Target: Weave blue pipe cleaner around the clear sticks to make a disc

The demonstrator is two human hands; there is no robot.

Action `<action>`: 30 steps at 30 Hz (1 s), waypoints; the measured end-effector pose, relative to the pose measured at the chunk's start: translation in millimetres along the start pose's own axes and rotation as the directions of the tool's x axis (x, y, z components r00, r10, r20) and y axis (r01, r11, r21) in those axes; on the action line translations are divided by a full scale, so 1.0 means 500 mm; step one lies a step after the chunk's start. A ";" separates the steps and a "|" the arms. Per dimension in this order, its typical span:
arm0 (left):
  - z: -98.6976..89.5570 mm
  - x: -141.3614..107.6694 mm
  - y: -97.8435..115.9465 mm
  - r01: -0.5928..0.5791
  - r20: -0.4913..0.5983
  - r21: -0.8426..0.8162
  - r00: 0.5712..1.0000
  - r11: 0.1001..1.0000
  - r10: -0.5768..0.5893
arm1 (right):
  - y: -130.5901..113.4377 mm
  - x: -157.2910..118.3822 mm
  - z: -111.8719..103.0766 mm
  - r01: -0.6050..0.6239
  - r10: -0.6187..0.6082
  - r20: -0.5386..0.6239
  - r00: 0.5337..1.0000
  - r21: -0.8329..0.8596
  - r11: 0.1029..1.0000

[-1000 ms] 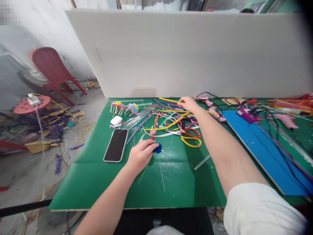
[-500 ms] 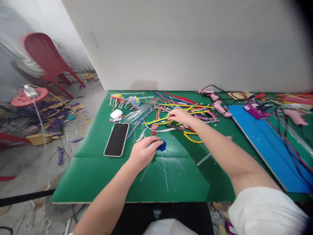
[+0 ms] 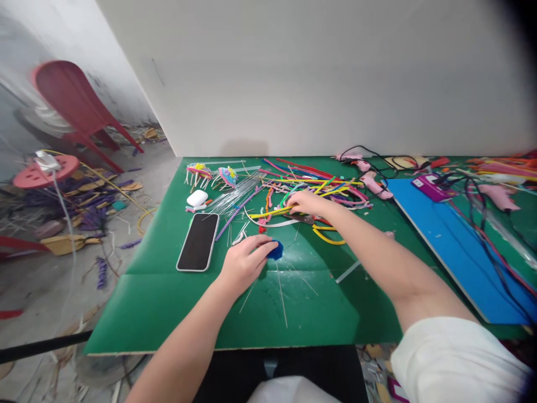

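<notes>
Between the thumb and fingers of my left hand (image 3: 247, 260) is a small dark blue piece (image 3: 276, 250), held just above the green table (image 3: 168, 313). My right hand (image 3: 305, 204) reaches into the pile of coloured pipe cleaners (image 3: 331, 187). Its fingertips are bent down at yellow strips (image 3: 268, 212); whether they grip any is hidden. Pliers (image 3: 302, 219) lie just below that hand. Thin clear rods (image 3: 237, 196) are heaped left of the pile, and a few single ones (image 3: 282, 296) lie below the blue piece.
A phone (image 3: 198, 242) and a white case (image 3: 197, 198) lie at the left. Behind them are two colourful decorations (image 3: 227, 177). At the right are a blue board (image 3: 444, 240), a purple box (image 3: 433, 187), cables and pink glue guns (image 3: 375, 184). A white panel (image 3: 314, 84) stands behind.
The blue strip near my right fingers no longer shows over the yellow ones, and green strips show beside the hand. My left hand keeps the blue piece. The view has shifted slightly.
</notes>
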State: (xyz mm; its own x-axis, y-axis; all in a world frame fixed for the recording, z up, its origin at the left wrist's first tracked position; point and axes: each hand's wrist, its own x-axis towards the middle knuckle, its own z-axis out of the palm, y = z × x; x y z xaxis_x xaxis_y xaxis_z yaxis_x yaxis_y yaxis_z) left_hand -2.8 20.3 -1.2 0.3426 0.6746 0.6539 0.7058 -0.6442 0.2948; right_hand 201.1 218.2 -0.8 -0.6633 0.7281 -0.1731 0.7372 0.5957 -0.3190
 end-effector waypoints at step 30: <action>0.000 0.003 0.005 0.004 0.011 0.018 1.000 1.000 -0.004 | 0.204 0.148 -0.060 -0.510 0.483 -0.189 0.855 -0.142 0.848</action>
State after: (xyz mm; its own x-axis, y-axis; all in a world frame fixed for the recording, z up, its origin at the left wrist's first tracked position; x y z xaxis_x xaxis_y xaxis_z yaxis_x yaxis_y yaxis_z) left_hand -0.6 19.6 0.7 0.3461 0.6812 0.6451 0.7182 -0.6348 0.2851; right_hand 231.1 342.7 -18.2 -0.1871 0.9742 -0.1262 0.9820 0.1821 -0.0497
